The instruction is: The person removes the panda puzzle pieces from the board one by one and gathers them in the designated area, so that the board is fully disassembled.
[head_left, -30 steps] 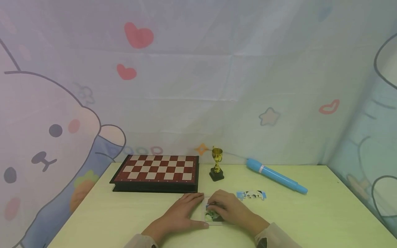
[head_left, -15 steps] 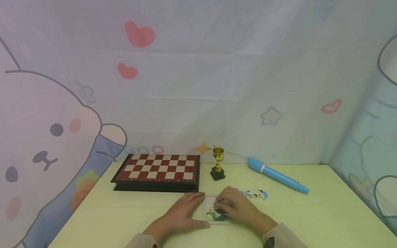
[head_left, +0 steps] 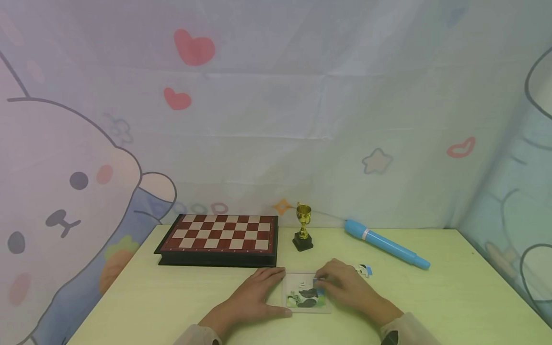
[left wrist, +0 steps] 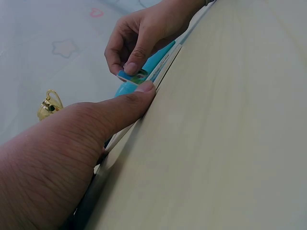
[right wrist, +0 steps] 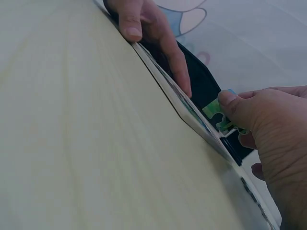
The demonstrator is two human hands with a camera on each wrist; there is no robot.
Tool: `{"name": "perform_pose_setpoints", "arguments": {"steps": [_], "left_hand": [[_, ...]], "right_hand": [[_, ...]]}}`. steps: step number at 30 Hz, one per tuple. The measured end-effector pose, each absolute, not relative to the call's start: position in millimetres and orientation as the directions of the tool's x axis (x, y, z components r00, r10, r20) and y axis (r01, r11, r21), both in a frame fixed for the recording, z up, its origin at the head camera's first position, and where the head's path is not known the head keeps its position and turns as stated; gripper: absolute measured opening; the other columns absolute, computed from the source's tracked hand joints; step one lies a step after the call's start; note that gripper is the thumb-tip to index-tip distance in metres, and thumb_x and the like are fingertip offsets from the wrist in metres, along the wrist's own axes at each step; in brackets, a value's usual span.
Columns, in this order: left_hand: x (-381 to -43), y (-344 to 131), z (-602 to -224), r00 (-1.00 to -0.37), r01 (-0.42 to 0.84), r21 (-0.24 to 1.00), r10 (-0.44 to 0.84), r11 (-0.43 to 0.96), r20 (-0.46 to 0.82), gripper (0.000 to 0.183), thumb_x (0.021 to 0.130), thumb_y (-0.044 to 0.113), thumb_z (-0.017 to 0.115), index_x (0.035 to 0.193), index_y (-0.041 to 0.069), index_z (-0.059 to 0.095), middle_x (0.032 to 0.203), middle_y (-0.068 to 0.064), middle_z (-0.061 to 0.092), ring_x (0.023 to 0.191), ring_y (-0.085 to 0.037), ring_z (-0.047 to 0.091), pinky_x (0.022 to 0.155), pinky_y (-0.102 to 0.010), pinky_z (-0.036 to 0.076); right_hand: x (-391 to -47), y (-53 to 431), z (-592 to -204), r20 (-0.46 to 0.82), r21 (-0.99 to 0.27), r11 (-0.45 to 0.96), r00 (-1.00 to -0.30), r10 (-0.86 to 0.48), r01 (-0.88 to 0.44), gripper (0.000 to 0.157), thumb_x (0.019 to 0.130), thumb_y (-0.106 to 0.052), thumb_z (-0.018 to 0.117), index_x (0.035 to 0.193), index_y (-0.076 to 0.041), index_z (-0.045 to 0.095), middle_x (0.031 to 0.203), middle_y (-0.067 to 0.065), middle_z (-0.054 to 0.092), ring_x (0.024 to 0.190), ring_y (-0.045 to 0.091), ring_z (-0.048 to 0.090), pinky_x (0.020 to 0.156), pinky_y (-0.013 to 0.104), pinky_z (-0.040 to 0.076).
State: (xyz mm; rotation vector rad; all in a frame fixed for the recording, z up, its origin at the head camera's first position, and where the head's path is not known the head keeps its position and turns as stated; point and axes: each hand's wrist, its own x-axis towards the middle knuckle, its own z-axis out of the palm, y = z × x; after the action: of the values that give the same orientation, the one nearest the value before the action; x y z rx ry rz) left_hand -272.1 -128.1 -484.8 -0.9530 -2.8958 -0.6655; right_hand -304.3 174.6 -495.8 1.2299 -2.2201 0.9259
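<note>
A small square jigsaw puzzle [head_left: 304, 298] in a pale frame lies flat on the table, showing green, black and white picture parts. My left hand [head_left: 258, 297] rests along its left side, thumb and fingers spread, with the thumb [left wrist: 144, 87] on the frame's near edge. Over the right part of the puzzle, my right hand [head_left: 351, 287] pinches a blue and green puzzle piece [right wrist: 213, 109] between thumb and fingers. In the left wrist view the puzzle piece [left wrist: 132, 76] is held tilted above the frame. Behind the right hand lies a loose panda puzzle piece [head_left: 365, 270], partly hidden.
A red and white chessboard box [head_left: 217, 239] stands at the back left. Right of it is a small gold trophy cup [head_left: 303, 225] on a black base. A large blue pen-shaped object [head_left: 385, 243] lies at the back right. A printed cloth [head_left: 267, 158] hangs behind the table.
My right hand has moved to the right across the puzzle with the piece, uncovering more of the picture and covering part of the loose panda pieces. The left hand stays in place.
</note>
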Motion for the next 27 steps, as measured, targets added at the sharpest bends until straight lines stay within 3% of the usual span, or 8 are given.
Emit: {"name": "perform_pose_setpoints", "arguments": {"steps": [9, 16, 27], "left_hand": [[-272, -127, -484, -0.81, 0.577, 0.383, 0.567, 0.721, 0.152, 0.098, 0.08, 0.08, 0.059, 0.155, 0.019, 0.041, 0.158, 0.009, 0.037, 0.146, -0.02, 0.032, 0.118, -0.051, 0.03], [-273, -127, -485, -0.813, 0.571, 0.388, 0.563, 0.724, 0.147, 0.099, 0.079, 0.082, 0.059, 0.155, 0.02, 0.041, 0.158, 0.01, 0.037, 0.145, -0.018, 0.032, 0.117, -0.05, 0.031], [-273, -128, -485, -0.813, 0.57, 0.386, 0.565, 0.725, 0.14, 0.1, 0.079, 0.082, 0.058, 0.155, 0.02, 0.041, 0.158, 0.009, 0.037, 0.146, -0.019, 0.032, 0.118, -0.05, 0.03]], "right_hand": [[-297, 208, -493, 0.587, -0.405, 0.517, -0.648, -0.485, -0.754, 0.018, 0.087, -0.02, 0.08, 0.1, -0.027, 0.07, 0.094, -0.019, 0.064, 0.085, 0.001, 0.062, 0.078, 0.031, 0.058], [-296, 226, -496, 0.623, -0.377, 0.506, -0.616, -0.481, -0.776, 0.024, 0.083, -0.013, 0.083, 0.099, -0.024, 0.068, 0.088, -0.02, 0.061, 0.081, 0.0, 0.061, 0.073, 0.029, 0.057], [-294, 228, -494, 0.588, -0.337, 0.496, -0.59, -0.553, -0.8, 0.016, 0.087, -0.016, 0.079, 0.101, -0.019, 0.071, 0.1, -0.012, 0.066, 0.09, 0.007, 0.058, 0.074, 0.024, 0.054]]}}
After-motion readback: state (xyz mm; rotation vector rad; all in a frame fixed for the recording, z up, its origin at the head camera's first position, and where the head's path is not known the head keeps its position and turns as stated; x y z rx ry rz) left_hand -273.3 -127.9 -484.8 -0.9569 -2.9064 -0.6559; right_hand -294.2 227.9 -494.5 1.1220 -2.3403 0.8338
